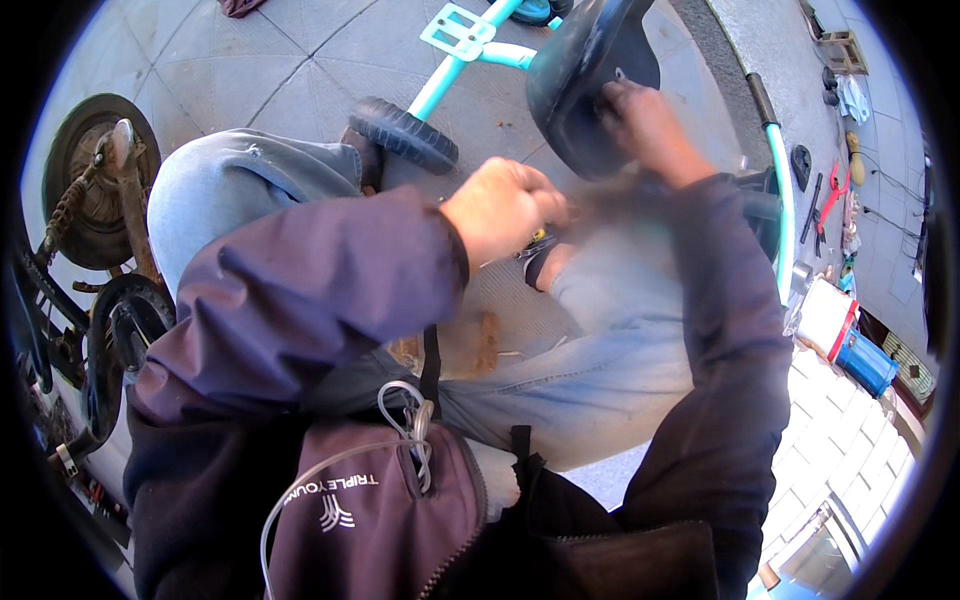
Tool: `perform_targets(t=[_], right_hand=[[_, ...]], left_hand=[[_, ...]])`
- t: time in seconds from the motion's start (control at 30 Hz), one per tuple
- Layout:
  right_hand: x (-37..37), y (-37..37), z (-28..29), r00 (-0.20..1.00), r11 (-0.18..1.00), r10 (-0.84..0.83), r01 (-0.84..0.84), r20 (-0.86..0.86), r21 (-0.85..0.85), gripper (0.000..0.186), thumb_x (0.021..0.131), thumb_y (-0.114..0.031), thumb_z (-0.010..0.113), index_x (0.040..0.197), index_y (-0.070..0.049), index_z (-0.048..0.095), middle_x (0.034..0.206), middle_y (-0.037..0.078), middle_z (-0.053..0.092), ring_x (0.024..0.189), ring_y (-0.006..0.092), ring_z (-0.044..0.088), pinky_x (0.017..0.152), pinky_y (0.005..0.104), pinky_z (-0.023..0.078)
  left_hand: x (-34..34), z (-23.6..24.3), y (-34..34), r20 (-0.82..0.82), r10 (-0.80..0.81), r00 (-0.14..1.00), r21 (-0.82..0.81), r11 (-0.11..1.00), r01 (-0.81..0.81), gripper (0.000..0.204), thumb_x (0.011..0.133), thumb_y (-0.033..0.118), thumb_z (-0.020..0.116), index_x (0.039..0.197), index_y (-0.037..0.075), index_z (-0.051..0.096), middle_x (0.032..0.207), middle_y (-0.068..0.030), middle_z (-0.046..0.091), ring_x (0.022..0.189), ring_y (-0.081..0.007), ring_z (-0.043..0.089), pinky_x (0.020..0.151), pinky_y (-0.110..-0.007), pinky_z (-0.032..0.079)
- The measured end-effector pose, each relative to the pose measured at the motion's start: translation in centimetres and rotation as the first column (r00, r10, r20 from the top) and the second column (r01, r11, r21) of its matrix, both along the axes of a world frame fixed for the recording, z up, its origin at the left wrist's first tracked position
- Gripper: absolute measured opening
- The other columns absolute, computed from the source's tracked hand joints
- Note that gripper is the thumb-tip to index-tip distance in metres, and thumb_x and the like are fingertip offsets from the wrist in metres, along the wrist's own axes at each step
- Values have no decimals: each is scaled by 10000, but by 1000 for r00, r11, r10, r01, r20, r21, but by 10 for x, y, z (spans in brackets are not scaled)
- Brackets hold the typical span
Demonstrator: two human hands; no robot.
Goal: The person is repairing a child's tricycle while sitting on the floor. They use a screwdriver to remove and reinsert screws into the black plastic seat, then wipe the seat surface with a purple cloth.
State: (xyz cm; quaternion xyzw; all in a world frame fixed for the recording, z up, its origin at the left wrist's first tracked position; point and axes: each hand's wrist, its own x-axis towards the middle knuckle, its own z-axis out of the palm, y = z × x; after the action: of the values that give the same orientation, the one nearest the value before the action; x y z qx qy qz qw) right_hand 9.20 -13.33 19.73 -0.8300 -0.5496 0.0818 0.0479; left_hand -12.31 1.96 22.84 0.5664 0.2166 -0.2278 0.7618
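A black moulded plastic seat [560, 105] stands tilted on its side, with a small silver fitting [620, 74] on it. My right hand [645, 130] has its fingers curled against the seat, just below that fitting; what they grip, if anything, is too small to name. Lower and to the left, my left hand [500, 207] has bent, pressed-together fingers, partly smeared by motion, and what is in them cannot be made out. Behind it is a mint-green tubular frame [440, 88] with a black tyred wheel [405, 135].
At the left lies rusty bicycle machinery with a disc [75, 170]. On the right are a mint tube [785, 240], red bolt cutters [830, 205], assorted tools and a blue-and-white container [862, 365]. My bent legs [590, 370] surround the work; a maroon bag [355, 540] hangs at my front.
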Motion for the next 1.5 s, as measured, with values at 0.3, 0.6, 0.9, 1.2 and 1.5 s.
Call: perform_targets(t=[0.3, 0.6, 0.9, 1.2, 1.5], right_hand=[[9, -17, -19, 694, 736, -649, 676, -312, -30, 266, 859, -260, 675, 847, 4, 641, 747, 186, 662, 737, 314, 663, 678, 396, 498], [4, -29, -14, 676, 732, -665, 674, -319, -98, 353, 814, -344, 733, 735, -23, 608, 655, 134, 628, 627, 254, 615, 626, 371, 480], [7, -28, -18, 681, 735, -661, 672, -315, -92, 347, 812, -343, 736, 718, -32, 612, 640, 124, 625, 614, 246, 609, 620, 374, 475], [7, -27, -17, 674, 738, -654, 669, -345, -92, 335, 808, -330, 743, 724, -33, 614, 636, 120, 623, 614, 243, 608, 614, 373, 472], [9, -26, -22, 698, 755, -635, 651, -331, -75, 352, 814, -367, 730, 745, -39, 621, 647, 134, 625, 629, 272, 610, 626, 388, 475]], left_hand=[[63, -147, -14, -240, 254, 937, -242, 919, -311, 165, 987, 157, 441, 962, 58, 570, 638, 65, 342, 504, -56, 287, 436, -222, 218], [108, -160, -55, -302, 434, 849, -707, 495, -505, 141, 924, 227, 603, 973, 97, 631, 743, 8, 624, 482, -80, 491, 379, -220, 296], [108, -187, -52, -244, 427, 871, -760, 474, -445, 239, 906, 204, 644, 1081, 42, 630, 919, -27, 685, 611, -88, 601, 454, -215, 451], [122, -180, -49, -31, 423, 906, -888, 404, -220, 424, 915, 236, 641, 1262, 10, 551, 1207, -119, 638, 1050, -222, 652, 903, -387, 560], [127, -176, -45, 117, 405, 907, -769, 614, -175, 458, 915, 261, 638, 1284, 10, 533, 1227, -132, 624, 1058, -234, 648, 914, -400, 556]])
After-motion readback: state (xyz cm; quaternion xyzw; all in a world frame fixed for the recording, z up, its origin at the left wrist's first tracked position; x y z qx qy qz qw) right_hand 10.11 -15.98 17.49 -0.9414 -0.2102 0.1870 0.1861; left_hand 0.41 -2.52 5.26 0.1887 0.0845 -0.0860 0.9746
